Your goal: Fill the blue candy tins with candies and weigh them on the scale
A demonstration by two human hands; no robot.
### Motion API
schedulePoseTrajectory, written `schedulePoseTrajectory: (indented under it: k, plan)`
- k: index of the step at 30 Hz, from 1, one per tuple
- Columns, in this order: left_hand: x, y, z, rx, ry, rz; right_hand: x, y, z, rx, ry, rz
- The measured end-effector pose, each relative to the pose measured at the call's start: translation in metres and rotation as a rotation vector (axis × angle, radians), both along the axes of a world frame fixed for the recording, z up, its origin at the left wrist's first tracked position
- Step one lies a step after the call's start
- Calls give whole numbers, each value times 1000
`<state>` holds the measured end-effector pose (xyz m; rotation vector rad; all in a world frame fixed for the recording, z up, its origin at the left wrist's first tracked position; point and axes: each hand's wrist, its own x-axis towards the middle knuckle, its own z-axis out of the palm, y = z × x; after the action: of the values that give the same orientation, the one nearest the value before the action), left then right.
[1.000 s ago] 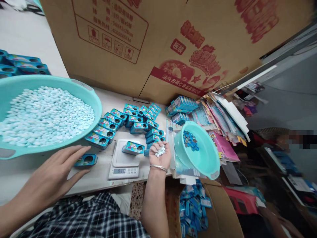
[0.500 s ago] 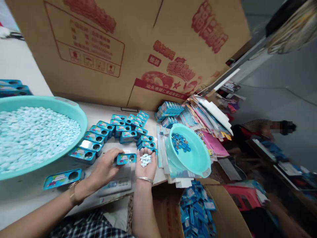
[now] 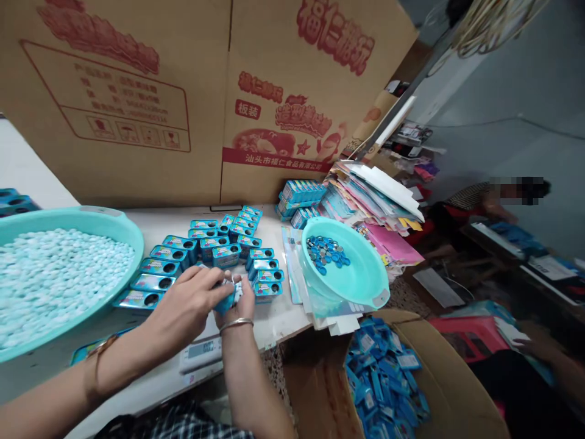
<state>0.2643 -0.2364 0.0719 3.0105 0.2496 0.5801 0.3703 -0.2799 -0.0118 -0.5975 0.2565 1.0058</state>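
Observation:
My left hand (image 3: 189, 305) is closed on a small blue tin (image 3: 225, 297), tilted over my other palm. My right hand (image 3: 244, 302), with a silver bangle at its wrist, is cupped around small white candies (image 3: 238, 292) that are partly hidden. The tin and the cupped palm appear to touch. Below my left hand sits a digital scale (image 3: 200, 352), partly covered by the forearms. Just beyond the hands stand several similar blue tins (image 3: 226, 256) with dark round openings on top.
A large turquoise basin (image 3: 132, 228) of pale candies stands at left. A smaller turquoise basin (image 3: 361, 268) holds blue and silver round pieces. A carton (image 3: 183, 171) rises behind; an open box (image 3: 448, 366) holds blue packs. Papers (image 3: 379, 195) are stacked at right. Another person sits far right.
My left hand has brought the tin over my right palm and tilted it. My right fingers have curled up around the candies. The camera view has shifted, and the scale's display shows more clearly.

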Motion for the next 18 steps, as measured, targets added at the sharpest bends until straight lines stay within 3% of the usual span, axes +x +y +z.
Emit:
schedulePoseTrajectory:
  k: [3,18]
  plan:
    - [-4,1,1,5,-7,46,5,0,2,-11,235,-47]
    - [-5,0,8,0,-31,64,1,-2,23,-33,346,-6]
